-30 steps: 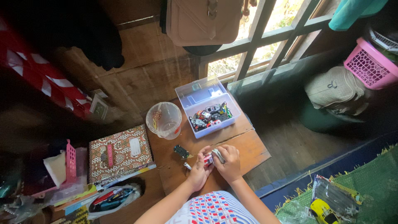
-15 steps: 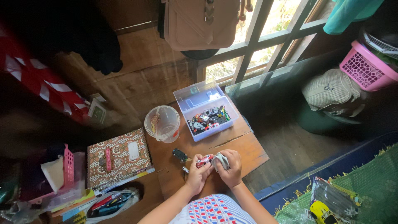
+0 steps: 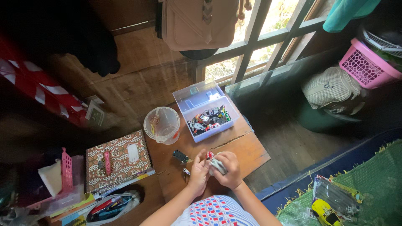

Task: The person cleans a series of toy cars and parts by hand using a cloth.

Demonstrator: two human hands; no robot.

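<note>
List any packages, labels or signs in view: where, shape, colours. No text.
Toy car package: lower right on the green mat, clear plastic bag with a yellow car inside.
Label: on the patterned brown book left of the hands, small white rounded rectangle.
Card: leaning by the wooden wall, upper left of the table, small, green and white.
No screens.

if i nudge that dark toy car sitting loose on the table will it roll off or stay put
The dark toy car probably rolls easily: it seems to sit upright on the flat wooden table. It looks small, so likely light. A nudge toward the left hand seems safest.
</note>
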